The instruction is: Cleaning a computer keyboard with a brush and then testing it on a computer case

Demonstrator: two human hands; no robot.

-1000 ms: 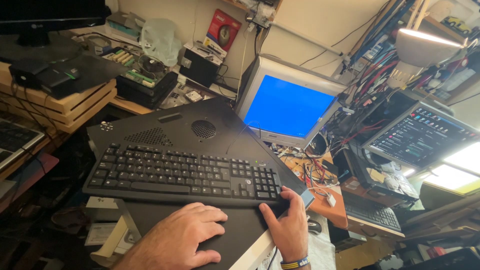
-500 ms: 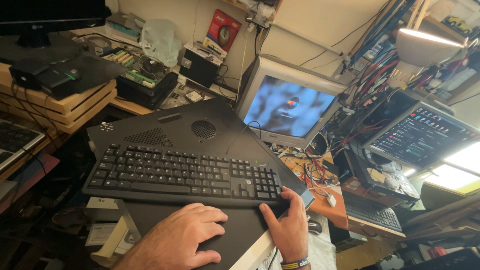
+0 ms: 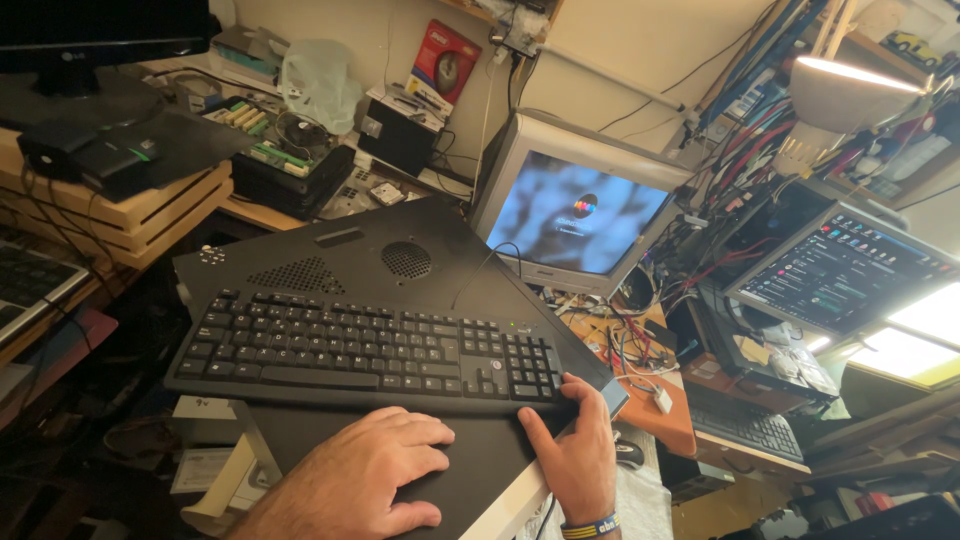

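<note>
Black keyboard [image 3: 370, 350] lies across a dark vented panel [image 3: 390, 262], near its front edge. Left hand [image 3: 370, 480] rests flat on the panel, fingers spread, gripping nothing. Right hand [image 3: 575, 455] clasps the keyboard's right corner, thumb on top. Best kept level, cable slack. Old monitor [image 3: 575, 205] glows just behind; loose wires [image 3: 620, 335] crowd the right side.

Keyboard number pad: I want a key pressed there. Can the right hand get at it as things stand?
Probably yes. The right hand grips the corner of the black panel just below the keyboard, and nothing lies between its thumb and the pad.
</note>
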